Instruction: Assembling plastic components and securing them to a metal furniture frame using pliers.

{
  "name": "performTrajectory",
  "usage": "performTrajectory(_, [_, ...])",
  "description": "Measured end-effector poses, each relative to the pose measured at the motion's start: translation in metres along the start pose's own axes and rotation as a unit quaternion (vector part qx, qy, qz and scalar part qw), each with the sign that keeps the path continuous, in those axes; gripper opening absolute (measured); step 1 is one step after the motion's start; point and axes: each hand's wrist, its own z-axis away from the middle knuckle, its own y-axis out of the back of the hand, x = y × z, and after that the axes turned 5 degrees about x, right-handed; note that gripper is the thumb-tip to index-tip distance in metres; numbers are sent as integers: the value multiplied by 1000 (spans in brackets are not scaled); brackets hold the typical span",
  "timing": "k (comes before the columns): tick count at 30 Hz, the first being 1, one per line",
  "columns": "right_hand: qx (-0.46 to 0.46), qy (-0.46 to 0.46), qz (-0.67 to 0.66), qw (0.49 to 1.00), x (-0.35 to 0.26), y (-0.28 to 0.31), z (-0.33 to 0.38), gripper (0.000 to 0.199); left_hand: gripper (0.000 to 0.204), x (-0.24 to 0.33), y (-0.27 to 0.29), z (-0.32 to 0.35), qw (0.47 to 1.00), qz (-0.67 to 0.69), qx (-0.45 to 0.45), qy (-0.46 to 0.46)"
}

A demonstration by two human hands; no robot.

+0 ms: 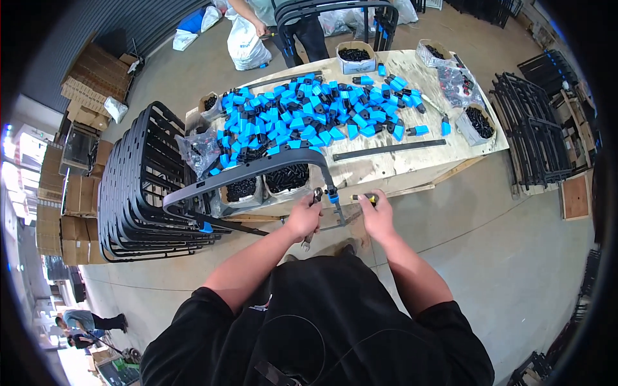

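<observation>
My left hand [304,219] is closed around a metal wrench [307,244], whose other end shows above the fingers. Close to its right stands one leg of a black tubular metal frame [251,166], which leans at the table's near edge. A blue-and-black fitting [332,195] sits on that leg. Held in my right hand [378,217] is a screwdriver [371,199] with a yellow-and-black handle, its shaft pointing left toward the leg. A small gap separates the right hand from the frame.
A wooden table [412,166] carries a heap of blue-and-black fittings [290,116] and a flat black bar [389,150]. Boxes of black parts [477,123] line its edges. Stacked black frames [138,186] stand at left. Across the table, another person's hand [261,29] holds a tool.
</observation>
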Motion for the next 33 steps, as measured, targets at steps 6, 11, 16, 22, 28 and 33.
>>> performTrajectory(6, [-59, -137, -206, 967, 8, -18, -34, 24, 60, 24, -26, 7, 999, 36, 5, 20])
performTrajectory(11, [-69, -223, -273, 933, 22, -37, -44, 23, 75, 37, -30, 11, 996, 85, -8, 26])
performTrajectory(16, [-88, -281, -269, 917, 17, -36, -49, 27, 29, 53, -26, 13, 990, 124, -34, 64])
performTrajectory(22, [-125, -182, -228, 948, 33, -31, -52, 32, 13, 57, -17, 5, 954, 269, -63, 113])
performTrajectory(28, [-208, -88, -12, 974, 34, -14, -74, 43, 26, -7, -29, -6, 997, -17, -71, 17])
performTrajectory(33, [-225, -243, 46, 942, -14, -17, -71, 44, 35, -7, -47, -15, 908, -406, 55, -86])
